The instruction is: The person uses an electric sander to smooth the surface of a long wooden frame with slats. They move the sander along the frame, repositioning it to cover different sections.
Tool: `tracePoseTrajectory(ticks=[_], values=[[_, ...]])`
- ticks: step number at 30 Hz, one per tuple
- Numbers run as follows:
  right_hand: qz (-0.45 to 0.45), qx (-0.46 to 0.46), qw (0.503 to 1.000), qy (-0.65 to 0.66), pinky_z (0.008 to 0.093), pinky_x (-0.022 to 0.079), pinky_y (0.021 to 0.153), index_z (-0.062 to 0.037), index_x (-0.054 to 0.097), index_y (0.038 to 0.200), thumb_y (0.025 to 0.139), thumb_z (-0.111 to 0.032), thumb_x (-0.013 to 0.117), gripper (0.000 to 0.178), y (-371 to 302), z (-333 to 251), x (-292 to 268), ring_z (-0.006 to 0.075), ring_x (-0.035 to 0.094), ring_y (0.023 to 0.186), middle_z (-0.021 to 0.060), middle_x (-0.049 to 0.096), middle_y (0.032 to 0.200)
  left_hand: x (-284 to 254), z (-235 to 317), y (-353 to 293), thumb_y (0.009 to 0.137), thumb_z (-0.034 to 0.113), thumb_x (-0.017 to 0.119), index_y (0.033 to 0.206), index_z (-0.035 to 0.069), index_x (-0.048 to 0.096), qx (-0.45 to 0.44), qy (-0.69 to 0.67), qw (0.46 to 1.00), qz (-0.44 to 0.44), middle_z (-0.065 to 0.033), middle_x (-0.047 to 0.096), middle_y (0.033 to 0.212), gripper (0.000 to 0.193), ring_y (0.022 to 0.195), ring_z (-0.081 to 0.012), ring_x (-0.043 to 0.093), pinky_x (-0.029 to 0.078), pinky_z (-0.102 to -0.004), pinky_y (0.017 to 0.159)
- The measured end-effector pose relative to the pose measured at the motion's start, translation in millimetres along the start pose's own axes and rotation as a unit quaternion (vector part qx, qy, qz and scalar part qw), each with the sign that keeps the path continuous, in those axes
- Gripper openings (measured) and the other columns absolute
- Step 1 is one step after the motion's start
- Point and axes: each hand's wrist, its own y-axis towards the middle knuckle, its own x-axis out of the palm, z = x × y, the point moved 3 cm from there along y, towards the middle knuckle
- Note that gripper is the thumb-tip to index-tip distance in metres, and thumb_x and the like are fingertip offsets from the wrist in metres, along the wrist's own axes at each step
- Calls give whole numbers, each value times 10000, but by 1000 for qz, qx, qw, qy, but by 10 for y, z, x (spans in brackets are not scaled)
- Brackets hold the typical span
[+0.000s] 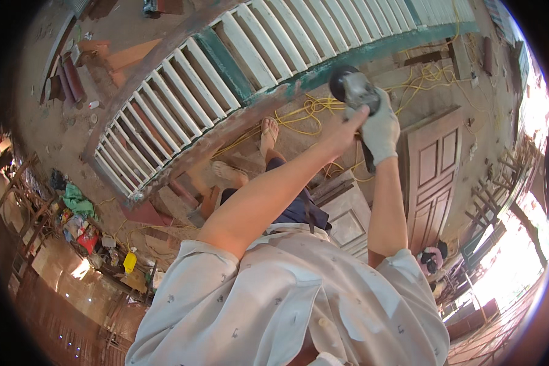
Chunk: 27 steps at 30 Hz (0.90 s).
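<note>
Both my hands are closed on an angle grinder, with its dark round disc at the upper left end. My left hand is bare and wraps the tool near its head, thumb showing. My right hand wears a pale glove and grips the tool body from the right. The disc sits at the near edge of a long louvered shutter with white slats and a green frame; I cannot tell whether it touches. Along the near rail some paint is worn to brownish wood.
Yellow cord lies in loops on the dirt floor beyond my feet. A brown panelled door lies at the right, a paler panel beside my legs. Wood scraps lie far left; cloths and a yellow bottle clutter the near left.
</note>
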Motion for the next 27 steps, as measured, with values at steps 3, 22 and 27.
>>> tracePoseTrajectory(ticks=[3, 22, 27], values=[[23, 26, 992, 120, 426, 569, 947, -149, 602, 1419, 758, -388, 920, 772, -125, 391, -28, 309, 759, 1059, 147, 778, 1158, -302, 187, -392, 997, 535, 686, 1471, -6, 573, 206, 396, 894, 24, -231, 596, 1482, 729, 1429, -352, 526, 370, -533, 1212], [-207, -140, 968, 36, 464, 597, 873, -179, 551, 1478, 761, -571, 832, 864, -1161, -886, 673, 339, 772, 1071, 157, 775, 1214, -1671, -841, -2141, 1031, 461, 709, 1553, 20, 477, 61, 212, 974, 51, -134, 550, 1590, 722, 1476, -295, 527, 402, -525, 1224], [-236, -238, 941, -35, 475, 593, 844, -169, 469, 1588, 842, -493, 765, 866, -1419, -1253, 999, 349, 769, 1018, 170, 756, 1199, -1425, -920, -1780, 1127, 535, 506, 1555, 88, 490, 6, -297, 954, 29, -75, 626, 1506, 618, 1409, -234, 584, 435, -423, 1210]])
